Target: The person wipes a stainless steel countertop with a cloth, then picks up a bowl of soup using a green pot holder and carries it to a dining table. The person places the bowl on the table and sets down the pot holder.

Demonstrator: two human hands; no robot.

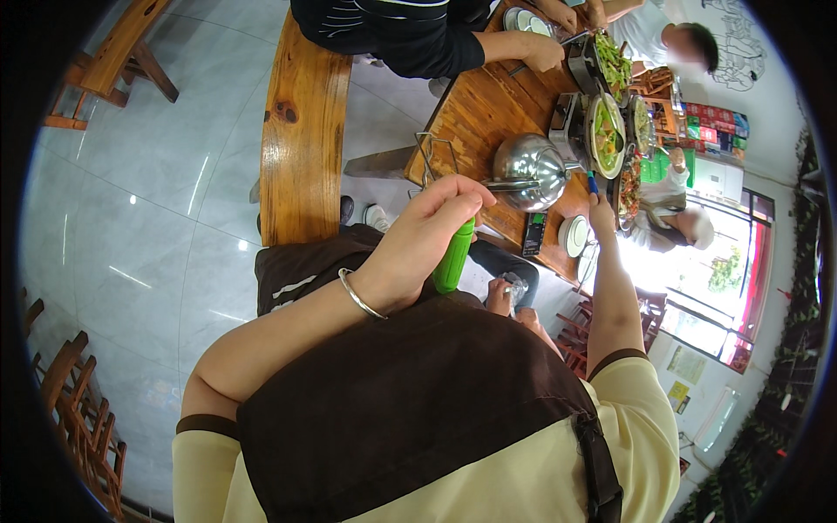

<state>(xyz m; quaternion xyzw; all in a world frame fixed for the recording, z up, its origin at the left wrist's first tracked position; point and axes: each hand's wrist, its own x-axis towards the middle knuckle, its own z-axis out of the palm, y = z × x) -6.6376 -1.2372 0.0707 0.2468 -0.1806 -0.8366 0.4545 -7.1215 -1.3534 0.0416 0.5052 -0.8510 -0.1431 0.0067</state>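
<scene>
My left hand (435, 238) has its fingers curled around a bright green, ridged plastic cylinder (454, 258), whose upper end is hidden by the fingers. Just past my fingertips is a shiny steel kettle (531, 160) with its handle towards me; I cannot tell whether they touch. Farther right, my right arm reaches over the wooden table (477, 121). My right hand (602, 214) grips a slim blue and green object (592, 182), its tip close to a portable stove (567, 127). An oval pan (607, 137) of vegetables rests on that stove.
White bowls (573, 235) and a phone (534, 233) lie near the table edge. More food pans (613, 59) stand farther back. A dark-sleeved person (418, 39) leans in, hands over the table; others sit across. A wooden bench (304, 144) stands left.
</scene>
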